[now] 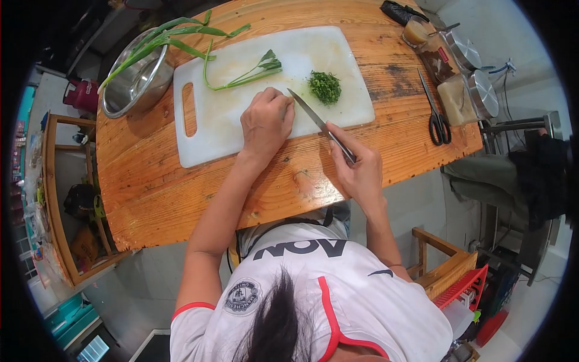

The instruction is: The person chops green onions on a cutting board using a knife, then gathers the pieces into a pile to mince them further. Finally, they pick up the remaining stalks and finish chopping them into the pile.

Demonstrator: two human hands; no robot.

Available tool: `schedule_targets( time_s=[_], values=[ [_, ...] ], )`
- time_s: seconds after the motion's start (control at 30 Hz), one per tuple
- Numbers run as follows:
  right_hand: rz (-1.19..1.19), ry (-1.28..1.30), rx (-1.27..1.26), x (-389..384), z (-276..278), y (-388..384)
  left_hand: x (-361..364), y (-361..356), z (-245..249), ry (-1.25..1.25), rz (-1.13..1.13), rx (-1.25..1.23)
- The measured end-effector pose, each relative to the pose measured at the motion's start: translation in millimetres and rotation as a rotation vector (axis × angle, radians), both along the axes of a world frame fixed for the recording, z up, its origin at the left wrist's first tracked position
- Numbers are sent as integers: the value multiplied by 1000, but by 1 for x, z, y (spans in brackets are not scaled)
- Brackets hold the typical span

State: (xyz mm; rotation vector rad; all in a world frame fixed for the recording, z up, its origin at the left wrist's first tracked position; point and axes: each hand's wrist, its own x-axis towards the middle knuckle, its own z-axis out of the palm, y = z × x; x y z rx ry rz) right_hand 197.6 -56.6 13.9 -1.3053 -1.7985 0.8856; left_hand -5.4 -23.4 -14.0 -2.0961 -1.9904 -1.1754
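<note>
My right hand [359,168] is closed around the dark handle of a kitchen knife [312,114]. The blade slants up and left over the white cutting board [232,136], its tip close to my left fingers. My left hand [265,123] rests on the board with its fingers curled together; whatever they pinch, if anything, is hidden. Behind that hand lies a spring onion stalk [248,78] with a leafy green end. A small heap of finely chopped greens [324,88] sits on the board, right of the knife tip.
A steel bowl [134,84] stands at the table's left, long spring onions [166,39] across its rim. To the right lie black-handled scissors [437,114] beside jars with metal lids [482,93]. A person's legs [488,181] show beyond the wooden table's [151,193] right edge.
</note>
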Motion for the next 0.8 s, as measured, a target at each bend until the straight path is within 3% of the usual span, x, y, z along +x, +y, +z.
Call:
schedule_targets(
  time_s=[0.43, 0.63, 0.8],
  values=[
    [68, -179, 202, -17, -3, 7, -5, 5, -3, -72, -8, -43],
    [-16, 61, -90, -3, -6, 15, -8, 2, -2, -173, -29, -58],
    [-15, 44, -52, 0, 1, 5, -10, 2, 2, -220, -48, -39]
  ],
)
